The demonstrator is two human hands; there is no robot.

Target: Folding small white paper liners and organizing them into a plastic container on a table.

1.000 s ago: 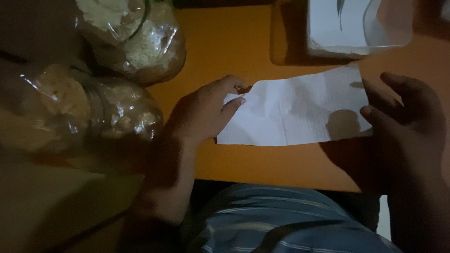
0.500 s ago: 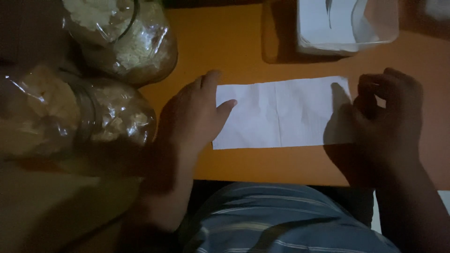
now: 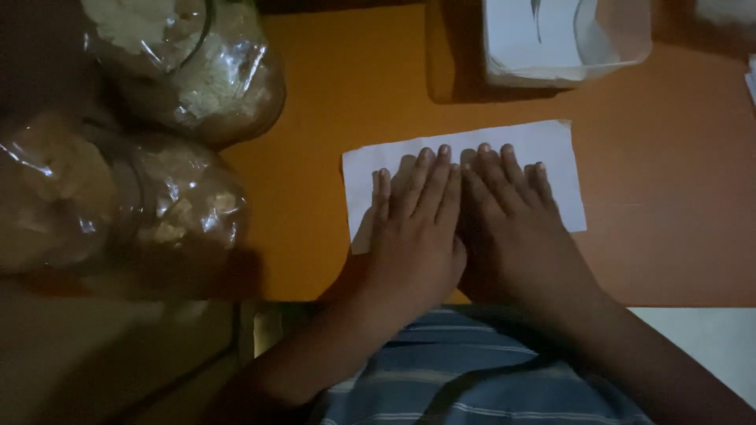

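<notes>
The orange worktop (image 3: 331, 94) carries clear bags of pale crumbly food (image 3: 197, 71) at the left and a clear box (image 3: 567, 39) at the far edge. A white paper sheet (image 3: 551, 157) lies in the middle. The left hand (image 3: 417, 228) and right hand (image 3: 512, 228) lie flat on it, fingers spread, side by side. It seems a flattening step; the sheet's middle is hidden under them, so any crease is not visible.

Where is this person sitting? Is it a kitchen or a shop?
Hard to say for sure. It looks like a dim home or small-shop table: an orange tabletop, clear bags of pale crumbly food at one side, and a white sheet of paper pressed flat under both hands.
</notes>
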